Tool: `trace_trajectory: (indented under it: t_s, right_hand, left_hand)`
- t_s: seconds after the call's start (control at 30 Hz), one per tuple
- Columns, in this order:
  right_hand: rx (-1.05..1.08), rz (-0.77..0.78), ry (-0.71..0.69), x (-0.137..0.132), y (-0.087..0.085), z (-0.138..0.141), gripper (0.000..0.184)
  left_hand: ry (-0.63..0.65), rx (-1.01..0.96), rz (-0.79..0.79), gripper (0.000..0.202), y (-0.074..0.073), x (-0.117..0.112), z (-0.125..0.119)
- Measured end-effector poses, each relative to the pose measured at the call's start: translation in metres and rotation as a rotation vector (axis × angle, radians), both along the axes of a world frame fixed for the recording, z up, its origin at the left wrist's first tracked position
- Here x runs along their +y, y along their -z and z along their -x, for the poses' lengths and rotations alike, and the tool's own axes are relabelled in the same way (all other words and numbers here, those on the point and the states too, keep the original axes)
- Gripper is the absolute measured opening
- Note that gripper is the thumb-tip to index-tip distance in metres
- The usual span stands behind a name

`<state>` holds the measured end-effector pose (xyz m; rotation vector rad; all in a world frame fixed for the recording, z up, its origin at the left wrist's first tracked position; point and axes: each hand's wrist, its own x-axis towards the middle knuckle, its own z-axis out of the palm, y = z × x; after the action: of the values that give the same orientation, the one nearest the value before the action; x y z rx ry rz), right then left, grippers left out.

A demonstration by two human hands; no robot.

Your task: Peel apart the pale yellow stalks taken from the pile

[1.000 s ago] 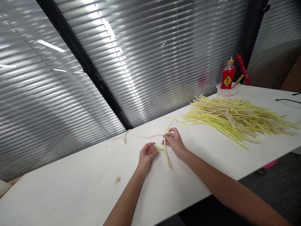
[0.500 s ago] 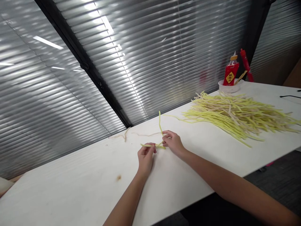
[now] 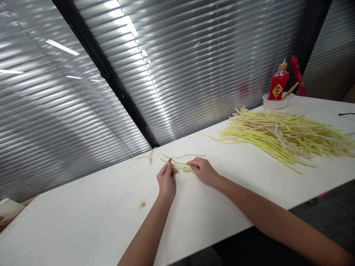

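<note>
My left hand is closed, thumb and fingers pinching a yellow-green pipe cleaner just above the white table. Its one end sticks out to the upper left past the fingertips, and a doubled part lies toward the right. My right hand pinches a yellow-green length that stretches left toward my left hand. Whether both lengths belong to one stem I cannot tell. Behind the hands lies a single beige pipe cleaner.
A big pile of yellow-green and beige pipe cleaners covers the table's right part. Past it, a red-labelled bottle stands in a white bowl. A bent beige stem lies near the blinds. The table carries a brown stain.
The upright yellow-green end by my right hand has swung down to the left and now lies nearly level. My left hand has moved slightly up and left. The camera view has shifted slightly.
</note>
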<state>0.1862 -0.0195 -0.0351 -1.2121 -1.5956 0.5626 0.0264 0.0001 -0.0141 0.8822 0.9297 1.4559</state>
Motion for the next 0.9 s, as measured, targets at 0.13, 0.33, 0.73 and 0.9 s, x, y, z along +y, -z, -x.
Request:
trace_trajectory:
  t_s: [0.13,0.33,0.73,0.9]
  right_hand:
    - [-0.023,-0.024,-0.037,-0.0025,-0.0007,0.0005,0.026]
    - [-0.103,0.003,-0.068,-0.0055,-0.0048,0.0012,0.026]
    - [-0.172,-0.021,-0.113,-0.0070,-0.0030,0.0006,0.026]
    - [-0.206,-0.033,-0.164,-0.0079,-0.0028,0.0002,0.026]
  left_hand:
    - [-0.065,-0.045,0.022,0.030,0.0009,0.0016,0.0000]
    - [-0.103,-0.123,0.076,0.030,-0.0011,0.0030,0.0013]
    - [-0.137,-0.173,0.068,0.023,-0.0013,0.0086,0.0072]
    - [-0.122,-0.197,0.065,0.025,-0.0017,0.0088,0.0079]
